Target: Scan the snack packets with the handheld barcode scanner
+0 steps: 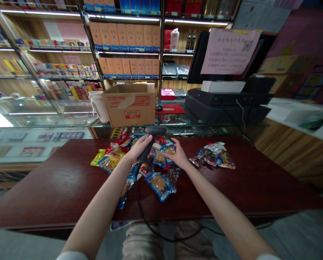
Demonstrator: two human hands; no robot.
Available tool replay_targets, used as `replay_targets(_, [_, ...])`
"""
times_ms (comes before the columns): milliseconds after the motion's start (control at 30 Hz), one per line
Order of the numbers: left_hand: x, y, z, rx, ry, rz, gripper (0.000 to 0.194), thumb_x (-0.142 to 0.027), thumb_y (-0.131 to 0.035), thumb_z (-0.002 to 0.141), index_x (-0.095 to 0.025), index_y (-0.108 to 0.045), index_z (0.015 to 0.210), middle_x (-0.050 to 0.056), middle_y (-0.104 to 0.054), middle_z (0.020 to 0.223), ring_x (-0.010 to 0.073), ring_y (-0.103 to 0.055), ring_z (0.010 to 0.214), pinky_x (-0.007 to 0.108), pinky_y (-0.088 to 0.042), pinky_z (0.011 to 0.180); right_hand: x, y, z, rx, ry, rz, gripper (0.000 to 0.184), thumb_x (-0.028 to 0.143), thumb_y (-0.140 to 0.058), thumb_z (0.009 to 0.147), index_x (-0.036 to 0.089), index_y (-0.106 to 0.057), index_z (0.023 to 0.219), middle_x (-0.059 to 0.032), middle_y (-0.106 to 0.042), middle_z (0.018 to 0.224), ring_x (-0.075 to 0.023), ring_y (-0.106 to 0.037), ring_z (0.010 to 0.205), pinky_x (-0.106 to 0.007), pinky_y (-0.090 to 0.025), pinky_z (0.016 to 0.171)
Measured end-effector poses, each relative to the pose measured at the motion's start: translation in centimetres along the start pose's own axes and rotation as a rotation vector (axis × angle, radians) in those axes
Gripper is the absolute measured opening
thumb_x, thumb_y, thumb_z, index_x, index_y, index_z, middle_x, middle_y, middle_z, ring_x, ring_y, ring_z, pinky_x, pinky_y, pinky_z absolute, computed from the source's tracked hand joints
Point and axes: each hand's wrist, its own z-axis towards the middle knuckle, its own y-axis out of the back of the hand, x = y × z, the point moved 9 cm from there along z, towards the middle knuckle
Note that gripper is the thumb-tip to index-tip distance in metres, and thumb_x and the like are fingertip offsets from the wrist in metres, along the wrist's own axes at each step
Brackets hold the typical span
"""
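Observation:
My left hand (138, 148) is wrapped round the handle of a black barcode scanner (152, 134), whose head points forward over a heap of snack packets (115, 155). Its black cable (142, 209) runs down off the table's front edge. My right hand (177, 154) rests on the heap, fingers curled on a blue-edged snack packet (160, 158). Another blue packet (160, 185) lies nearer me, between my forearms. Both hands sit over the dark red wooden table (55, 180).
A separate small pile of packets (213, 155) lies to the right on the table. Behind it a glass counter (42, 119) carries a cardboard box (130, 104), white cups (99, 104) and a black till (226, 103). Shelves of boxed goods (126, 36) line the back.

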Motion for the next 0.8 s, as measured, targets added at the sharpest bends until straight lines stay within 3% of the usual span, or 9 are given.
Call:
replay_targets(100, [1.4,-1.5,0.2,0.068,-0.007,0.009,0.062,-0.067,-0.073,0.078,-0.016,-0.057,0.111,-0.003,-0.06,0.059,0.0123,-0.054,0.04,0.022,-0.038,0.035,-0.8,2.5,0.4,-0.148,-0.053,0.272,0.088,0.038,-0.083,0.061,0.022,-0.045,0.14,-0.007,-0.07,0.109,-0.0265,-0.068,0.1,-0.048,-0.051,0.098])
replay_targets(267, [3.6,-1.6,0.5,0.063,0.032,-0.026,0.068,-0.066,-0.072,0.08,-0.014,-0.055,0.12,0.003,-0.069,0.076,0.01,-0.053,0.041,0.021,-0.039,0.035,-3.0,6.1,1.2,-0.304,-0.18,0.673,0.043,0.04,-0.083,0.061,0.023,-0.063,0.096,-0.0015,-0.072,0.091,-0.0214,-0.069,0.085,-0.038,-0.056,0.085])
replay_targets(367, [4.1,-1.5,0.6,0.069,0.038,-0.065,0.072,-0.065,-0.072,0.079,-0.014,-0.053,0.126,-0.001,-0.065,0.067,0.01,-0.051,0.04,0.02,-0.036,0.035,-3.5,7.4,1.4,-0.365,-0.217,0.858,0.031,0.034,-0.08,0.064,0.025,-0.063,0.088,0.0026,-0.072,0.083,-0.0185,-0.068,0.079,-0.035,-0.057,0.079])
replay_targets(533, [4.2,-2.3,-0.2,0.145,0.038,-0.122,0.069,-0.067,-0.069,0.082,-0.015,-0.055,0.123,-0.005,-0.057,0.057,0.0096,-0.049,0.039,0.019,-0.037,0.036,-2.5,7.5,1.5,-0.33,-0.174,0.962,0.017,0.03,-0.071,0.072,0.025,-0.065,0.087,0.0017,-0.073,0.088,-0.018,-0.069,0.088,-0.037,-0.056,0.09])
replay_targets(700, [4.5,-4.7,-1.7,0.324,0.097,-0.035,0.077,-0.081,-0.055,0.082,-0.011,-0.062,0.113,-0.003,-0.053,0.048,0.0103,-0.045,0.036,0.02,-0.033,0.037,-1.1,7.4,1.2,-0.34,-0.117,0.955,0.023,0.033,-0.069,0.077,0.025,-0.069,0.099,-0.0021,-0.075,0.102,-0.0207,-0.069,0.103,-0.041,-0.053,0.1])
replay_targets(800, [4.6,-5.5,-2.2,0.363,0.103,0.032,0.08,-0.084,-0.05,0.082,-0.01,-0.064,0.111,-0.001,-0.054,0.047,0.0108,-0.045,0.036,0.021,-0.032,0.037,-0.4,7.4,1.0,-0.32,-0.097,0.927,0.03,0.035,-0.067,0.079,0.025,-0.07,0.107,-0.0042,-0.075,0.108,-0.0231,-0.068,0.108,-0.045,-0.053,0.101])
